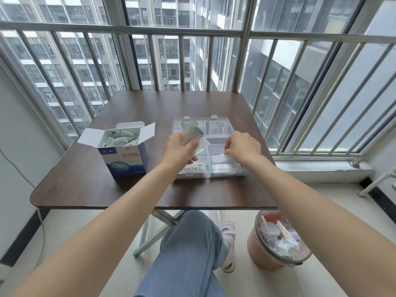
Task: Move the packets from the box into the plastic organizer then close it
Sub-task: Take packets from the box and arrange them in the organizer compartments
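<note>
Nearest you, below the table edge, a pink waste bin [276,243] full of wrappers stands on the floor by your right leg; it plays no part in the task.

On the table [132,196], your left hand [179,150] grips a bundle of packets [191,133], fingers and thumb curled round it, held above the left side of the plastic organizer [229,173]. Your right hand [242,146] reaches down into a right-hand compartment, fingertips bent onto the packets already laid there [220,160]; whether it pinches 1 or only presses them flat, I cannot tell. The near compartments hold packets, and the far ones look mostly bare. The clear lid [216,125] lies open behind the tray, its 2 latches at the far edge.

Left of the organizer and apart from it, the box [123,153] stands with flaps up and many packets inside, so the transfer is judged well short of complete.

Risks noted:
- The bundle in your left hand fans out at the top; a loose grip could shed packets onto the table or floor.
- Packets stacked above a divider would likely foul the lid at closing.
- The organizer sits close to the table's right edge; pressing down there could shift it.
</note>
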Motion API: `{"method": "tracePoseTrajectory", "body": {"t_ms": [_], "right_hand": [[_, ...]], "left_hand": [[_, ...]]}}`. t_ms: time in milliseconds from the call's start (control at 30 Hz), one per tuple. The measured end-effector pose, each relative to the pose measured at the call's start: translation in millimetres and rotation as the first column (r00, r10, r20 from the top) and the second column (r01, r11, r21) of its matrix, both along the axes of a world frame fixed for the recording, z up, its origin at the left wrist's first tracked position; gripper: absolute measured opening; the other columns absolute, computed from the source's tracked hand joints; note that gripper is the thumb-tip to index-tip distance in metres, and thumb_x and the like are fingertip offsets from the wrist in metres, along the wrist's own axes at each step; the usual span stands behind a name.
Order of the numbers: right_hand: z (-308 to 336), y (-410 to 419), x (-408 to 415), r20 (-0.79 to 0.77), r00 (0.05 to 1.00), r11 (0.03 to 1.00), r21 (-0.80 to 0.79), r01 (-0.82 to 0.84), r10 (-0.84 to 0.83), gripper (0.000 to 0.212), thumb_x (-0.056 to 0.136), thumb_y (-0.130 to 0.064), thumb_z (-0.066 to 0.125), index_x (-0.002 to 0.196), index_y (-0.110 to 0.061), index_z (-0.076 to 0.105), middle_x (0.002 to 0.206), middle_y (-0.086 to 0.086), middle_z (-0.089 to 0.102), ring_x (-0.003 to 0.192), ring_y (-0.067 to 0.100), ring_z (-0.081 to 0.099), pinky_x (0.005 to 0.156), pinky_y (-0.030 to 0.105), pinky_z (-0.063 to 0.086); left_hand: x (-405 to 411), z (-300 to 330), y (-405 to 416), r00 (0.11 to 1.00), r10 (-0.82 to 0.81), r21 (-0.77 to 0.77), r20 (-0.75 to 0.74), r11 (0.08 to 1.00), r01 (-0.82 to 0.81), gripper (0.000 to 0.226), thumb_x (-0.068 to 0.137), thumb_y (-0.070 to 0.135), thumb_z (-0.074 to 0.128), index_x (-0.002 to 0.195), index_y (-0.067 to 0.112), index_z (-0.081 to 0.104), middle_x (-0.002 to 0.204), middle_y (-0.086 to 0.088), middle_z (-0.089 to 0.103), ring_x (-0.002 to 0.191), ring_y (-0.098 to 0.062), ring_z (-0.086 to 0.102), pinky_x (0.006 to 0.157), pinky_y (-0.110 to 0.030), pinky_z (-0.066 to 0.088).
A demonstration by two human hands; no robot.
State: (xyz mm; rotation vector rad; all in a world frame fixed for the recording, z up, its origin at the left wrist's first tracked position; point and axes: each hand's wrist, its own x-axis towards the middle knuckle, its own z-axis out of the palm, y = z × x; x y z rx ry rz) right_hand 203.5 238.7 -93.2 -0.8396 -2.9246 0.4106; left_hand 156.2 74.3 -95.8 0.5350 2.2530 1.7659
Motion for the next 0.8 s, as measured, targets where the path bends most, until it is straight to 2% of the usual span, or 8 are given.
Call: {"method": "tracePoseTrajectory", "body": {"t_ms": [100, 233, 433, 467, 533, 633, 733, 800], "right_hand": [[2, -1, 1, 0.015, 0.999, 0.999, 0.024, -0.037, 0.037, 0.015, 0.089, -0.026, 0.061, 0.101, -0.023, 0.069, 0.109, 0.007, 0.067, 0.104, 0.027, 0.06, 0.073, 0.027, 0.038], [2, -2, 6, 0.089, 0.989, 0.989, 0.074, -0.125, 0.118, 0.034, 0.096, -0.044, 0.044, 0.108, -0.023, 0.068, 0.111, 0.005, 0.066, 0.106, 0.027, 0.059, 0.073, 0.028, 0.036], [1, -3, 16, 0.1, 0.978, 0.974, 0.115, -0.196, 0.185, 0.042, 0.1, -0.044, 0.032, 0.113, -0.022, 0.065, 0.109, 0.005, 0.066, 0.104, 0.029, 0.059, 0.074, 0.032, 0.038], [2, -3, 18, 0.029, 0.983, 0.982, 0.053, -0.18, 0.179, 0.042, 0.099, -0.044, 0.033, 0.109, -0.02, 0.067, 0.106, 0.004, 0.067, 0.099, 0.028, 0.061, 0.074, 0.032, 0.041], [7, -5, 20, -0.227, 0.966, 0.953, -0.246, -0.177, 0.121, 0.043, 0.098, -0.046, 0.038, 0.101, -0.017, 0.07, 0.098, -0.001, 0.07, 0.074, 0.022, 0.063, 0.07, 0.029, 0.049], [22, -13, 27, -0.407, 0.913, 0.697, -0.65, -0.302, 0.016, 0.031, 0.091, -0.039, 0.057, 0.094, -0.011, 0.072, 0.086, -0.003, 0.069, 0.048, 0.01, 0.051, 0.042, 0.012, 0.035], [23, -17, 29, -0.411, 0.912, 0.606, -0.724, -0.33, 0.004, 0.01, 0.083, -0.015, 0.07, 0.085, -0.004, 0.07, 0.069, 0.002, 0.063, 0.044, 0.004, 0.052, 0.04, 0.014, 0.034], [21, -14, 28, -0.447, 0.887, 0.539, -0.778, -0.323, -0.113, 0.006, 0.082, -0.004, 0.069, 0.077, -0.005, 0.067, 0.064, 0.006, 0.063, 0.043, 0.003, 0.056, 0.043, 0.013, 0.041]], "left_hand": [[4, 4, -1, 1.0, -0.007, 0.02, 0.026, 1.0, 0.007, 0.011, 0.094, 0.014, 0.055, 0.103, 0.008, 0.056, 0.077, -0.001, 0.056, 0.039, 0.0, 0.055, 0.038, -0.014, 0.04], [8, 6, -2, 0.996, -0.015, 0.065, 0.092, 0.998, 0.009, 0.009, 0.094, 0.014, 0.055, 0.102, 0.01, 0.056, 0.075, -0.002, 0.057, 0.04, -0.001, 0.057, 0.035, -0.013, 0.036], [12, 6, -4, 0.986, -0.001, 0.098, 0.165, 0.995, -0.015, 0.015, 0.094, 0.016, 0.057, 0.103, 0.005, 0.055, 0.068, -0.005, 0.052, 0.033, -0.003, 0.05, 0.031, -0.013, 0.031], [13, 6, -4, 0.986, -0.007, 0.103, 0.164, 0.995, -0.01, 0.014, 0.094, 0.016, 0.057, 0.103, 0.005, 0.056, 0.069, -0.006, 0.052, 0.033, -0.004, 0.049, 0.031, -0.013, 0.031], [14, 7, -3, 0.987, -0.033, 0.128, 0.155, 0.992, 0.013, 0.011, 0.093, 0.014, 0.058, 0.101, 0.007, 0.056, 0.072, -0.006, 0.054, 0.034, -0.005, 0.05, 0.033, -0.014, 0.034], [17, 10, -1, 0.984, -0.103, 0.186, 0.146, 0.98, 0.075, 0.003, 0.09, 0.013, 0.062, 0.09, 0.015, 0.06, 0.076, -0.003, 0.06, 0.037, -0.008, 0.053, 0.037, -0.017, 0.042], [20, 12, 2, 0.98, -0.123, 0.208, 0.154, 0.974, 0.089, 0.005, 0.09, 0.017, 0.063, 0.086, 0.02, 0.06, 0.075, -0.001, 0.064, 0.04, -0.01, 0.058, 0.041, -0.02, 0.046], [19, 11, 2, 0.982, -0.089, 0.213, 0.168, 0.976, 0.052, 0.005, 0.092, 0.019, 0.06, 0.093, 0.015, 0.059, 0.076, -0.002, 0.063, 0.039, -0.01, 0.059, 0.039, -0.019, 0.046]]}}
